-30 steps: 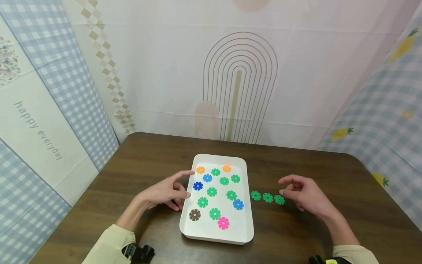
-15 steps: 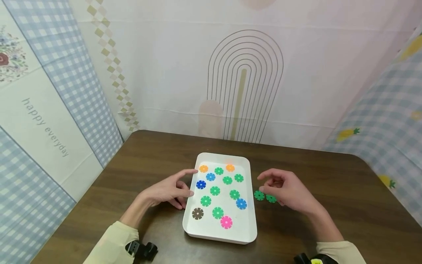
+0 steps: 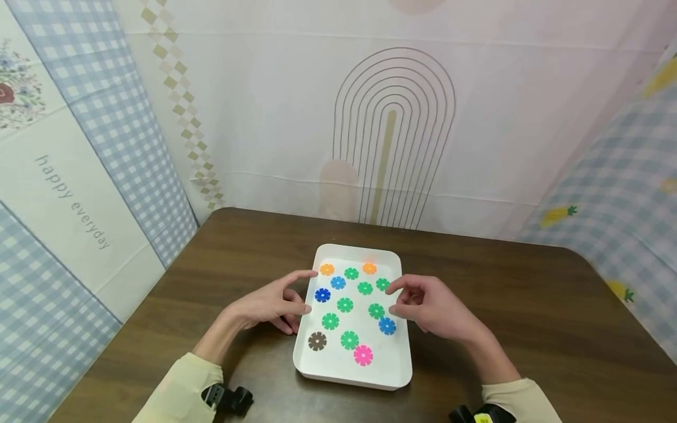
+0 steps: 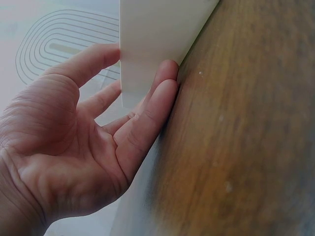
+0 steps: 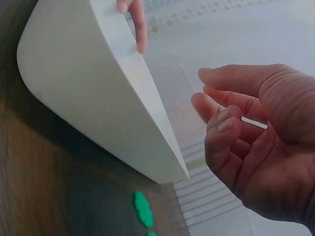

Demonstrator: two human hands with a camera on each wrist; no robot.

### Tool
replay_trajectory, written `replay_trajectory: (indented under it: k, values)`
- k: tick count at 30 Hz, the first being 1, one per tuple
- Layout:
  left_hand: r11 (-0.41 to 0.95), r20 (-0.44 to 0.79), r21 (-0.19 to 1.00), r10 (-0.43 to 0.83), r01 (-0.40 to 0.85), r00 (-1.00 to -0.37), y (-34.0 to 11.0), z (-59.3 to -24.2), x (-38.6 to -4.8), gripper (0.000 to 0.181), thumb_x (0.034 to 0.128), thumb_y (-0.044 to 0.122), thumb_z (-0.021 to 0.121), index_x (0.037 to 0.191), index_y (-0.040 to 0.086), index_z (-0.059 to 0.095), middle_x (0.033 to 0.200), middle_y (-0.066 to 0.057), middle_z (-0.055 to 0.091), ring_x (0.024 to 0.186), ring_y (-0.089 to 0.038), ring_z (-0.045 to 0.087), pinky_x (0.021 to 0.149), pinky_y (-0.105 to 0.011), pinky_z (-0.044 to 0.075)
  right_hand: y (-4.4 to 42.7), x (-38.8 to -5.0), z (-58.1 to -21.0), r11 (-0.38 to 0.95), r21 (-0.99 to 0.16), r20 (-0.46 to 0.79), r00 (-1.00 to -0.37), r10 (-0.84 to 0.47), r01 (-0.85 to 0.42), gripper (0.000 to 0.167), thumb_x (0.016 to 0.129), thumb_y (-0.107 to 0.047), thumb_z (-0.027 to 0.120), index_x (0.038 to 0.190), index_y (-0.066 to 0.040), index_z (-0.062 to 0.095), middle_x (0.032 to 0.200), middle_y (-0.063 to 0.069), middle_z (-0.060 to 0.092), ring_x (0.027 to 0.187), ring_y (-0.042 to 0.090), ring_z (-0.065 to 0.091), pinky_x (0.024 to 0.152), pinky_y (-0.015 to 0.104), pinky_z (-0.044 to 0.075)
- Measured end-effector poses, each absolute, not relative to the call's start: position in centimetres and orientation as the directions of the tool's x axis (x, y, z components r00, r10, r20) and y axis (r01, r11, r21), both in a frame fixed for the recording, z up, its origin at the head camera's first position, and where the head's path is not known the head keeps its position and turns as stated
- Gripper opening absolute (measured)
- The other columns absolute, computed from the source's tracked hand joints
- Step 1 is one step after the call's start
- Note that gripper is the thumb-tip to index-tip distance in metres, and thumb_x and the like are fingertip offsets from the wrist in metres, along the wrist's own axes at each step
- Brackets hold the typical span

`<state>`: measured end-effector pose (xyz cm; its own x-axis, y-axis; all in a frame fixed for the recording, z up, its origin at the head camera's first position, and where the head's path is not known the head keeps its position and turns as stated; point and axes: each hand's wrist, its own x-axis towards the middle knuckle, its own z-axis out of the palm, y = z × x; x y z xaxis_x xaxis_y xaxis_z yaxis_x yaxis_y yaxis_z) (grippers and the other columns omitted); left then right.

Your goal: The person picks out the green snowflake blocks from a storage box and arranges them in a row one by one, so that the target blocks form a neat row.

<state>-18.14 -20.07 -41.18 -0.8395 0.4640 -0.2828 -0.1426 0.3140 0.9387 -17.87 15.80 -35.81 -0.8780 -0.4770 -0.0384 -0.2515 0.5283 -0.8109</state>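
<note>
A white tray (image 3: pixel 338 369) holds several notched flower discs: green ones such as one (image 3: pixel 345 305) near the middle, blue (image 3: pixel 387 326), dark blue (image 3: pixel 322 295), orange (image 3: pixel 327 269), brown (image 3: pixel 317 341) and pink (image 3: pixel 363 355). The left hand (image 3: pixel 264 305) touches the tray's left rim with thumb and index fingertip; the left wrist view shows other fingers (image 4: pixel 147 115) against its side (image 4: pixel 147 44). Above the right rim, the right hand (image 3: pixel 436 308) has thumb and index apart, nothing between them. Beside the tray, a green disc (image 5: pixel 143 209) lies on the table, hidden in the head view.
The brown wooden table (image 3: pixel 264 229) reaches back to a pale patterned cloth (image 3: pixel 264 117). Checked cloths hang at left (image 3: pixel 95 70) and right (image 3: pixel 608 194). Black bands with devices (image 3: pixel 227 399) are on both wrists.
The right hand has moved left from the green discs on the table to the tray's right rim, and now covers them in the head view. The left hand stays at the tray.
</note>
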Motion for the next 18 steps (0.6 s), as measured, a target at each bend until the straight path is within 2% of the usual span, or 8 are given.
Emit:
replay_trajectory:
  k: [18]
  values:
    - [0.312, -0.286, 0.939, 0.464, -0.147, -0.838, -20.1, -41.1, -18.1, 0.081, 0.0979, 0.021, 0.075, 0.165, 0.027, 0.031, 0.100, -0.015, 0.066, 0.073, -0.024, 0.074, 0.064, -0.036, 0.064, 11.2, -17.3, -37.6, 0.504, -0.837, -0.116, -0.832, -0.543, -0.212, 0.027, 0.091, -0.013, 0.082, 0.115, -0.006, 0.072, 0.086, 0.005, 0.063, 0.055, 0.016, 0.049, 0.048, 0.027, 0.044]
